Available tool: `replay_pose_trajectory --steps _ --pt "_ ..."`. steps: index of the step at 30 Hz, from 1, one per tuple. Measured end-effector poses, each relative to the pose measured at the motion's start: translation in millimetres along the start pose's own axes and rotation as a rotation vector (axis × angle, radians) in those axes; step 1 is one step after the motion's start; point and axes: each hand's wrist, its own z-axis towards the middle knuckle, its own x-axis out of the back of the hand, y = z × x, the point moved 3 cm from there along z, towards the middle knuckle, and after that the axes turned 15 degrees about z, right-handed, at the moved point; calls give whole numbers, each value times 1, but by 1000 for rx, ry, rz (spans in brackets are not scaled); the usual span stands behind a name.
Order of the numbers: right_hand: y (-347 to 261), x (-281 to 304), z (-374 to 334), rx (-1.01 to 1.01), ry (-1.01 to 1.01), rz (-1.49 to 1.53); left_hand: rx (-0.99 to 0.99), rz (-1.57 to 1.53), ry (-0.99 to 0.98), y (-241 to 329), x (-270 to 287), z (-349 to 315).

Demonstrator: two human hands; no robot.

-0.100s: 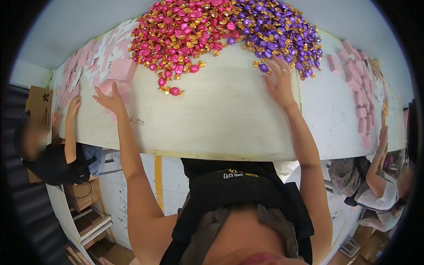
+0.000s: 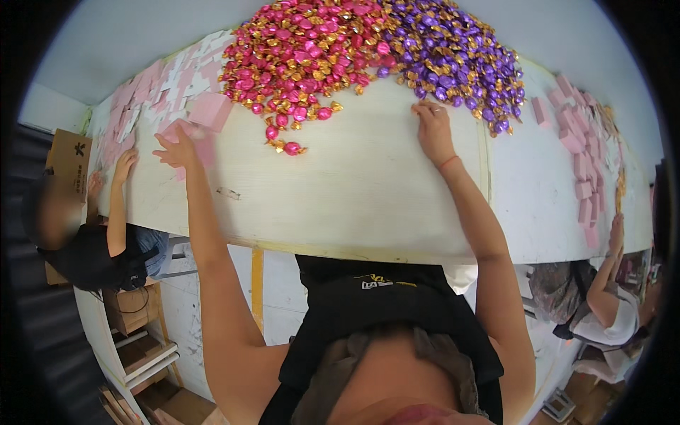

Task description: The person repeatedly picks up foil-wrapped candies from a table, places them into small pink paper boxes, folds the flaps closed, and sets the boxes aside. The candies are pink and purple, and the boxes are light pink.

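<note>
My left hand [image 2: 177,147] is open, fingers spread, over flat pink pieces [image 2: 204,151] beside a pink box [image 2: 211,111]. I cannot tell whether it touches them. My right hand [image 2: 433,129] has its fingers curled together at the near edge of a pile of purple candies [image 2: 453,60] in twisted gold-ended wrappers. Whatever lies inside those fingers is hidden. Left of the purple pile spreads a heap of pink candies [image 2: 297,49], also gold-ended. One loose pink candy [image 2: 292,148] lies nearest to me on the pale table [image 2: 340,191].
Flat pink and white card pieces [image 2: 149,103] cover the table's far left. Several small pink boxes [image 2: 584,152] are stacked at the right. A co-worker in black [image 2: 92,248] sits at the left, another in white [image 2: 605,315] at the right. A cardboard box [image 2: 69,163] stands far left.
My right hand has drawn slightly nearer and its fingers have closed. The loose purple candy by it no longer shows. My left hand stays open by the pink box. The whole view has shifted slightly.
</note>
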Motion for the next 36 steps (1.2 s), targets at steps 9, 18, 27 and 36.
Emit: replay_pose_trajectory --steps 9,18,27,36 --pt "-125 -137 55 127 -182 296 -725 336 327 36 -16 39" --pt "-90 -13 -38 -177 -359 243 -803 437 -316 76 15 -16" --pt "-60 108 -85 -382 -13 500 -1412 -235 -503 174 199 -170" --pt "-159 101 -30 -177 -573 856 -1663 -610 -1178 205 185 -318"
